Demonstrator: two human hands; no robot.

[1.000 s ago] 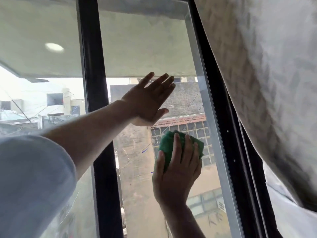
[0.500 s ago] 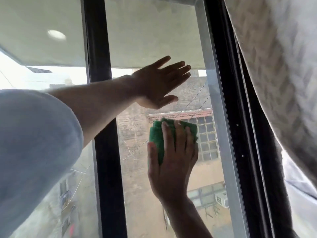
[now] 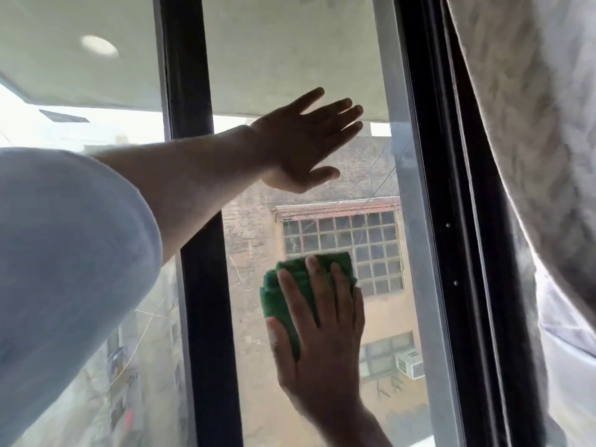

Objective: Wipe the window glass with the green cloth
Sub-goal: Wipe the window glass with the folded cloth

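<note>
The window glass (image 3: pixel 290 53) fills the middle pane between two black frame bars. A folded green cloth (image 3: pixel 275 296) lies flat against the lower middle of that pane. My right hand (image 3: pixel 322 337) presses on the cloth with fingers spread, covering most of it. My left hand (image 3: pixel 303 146) rests flat on the glass above, fingers apart and pointing right, holding nothing. My left arm crosses in front of the left black bar.
A black frame bar (image 3: pixel 196 75) divides the panes on the left. A wider black frame (image 3: pixel 448 188) runs down the right side. A pale patterned curtain (image 3: pixel 532 124) hangs at the far right. Buildings show through the glass.
My right hand has slid the green cloth a little left and then downward on the pane. My left hand stays flat on the glass, fingers now pointing more to the right.
</note>
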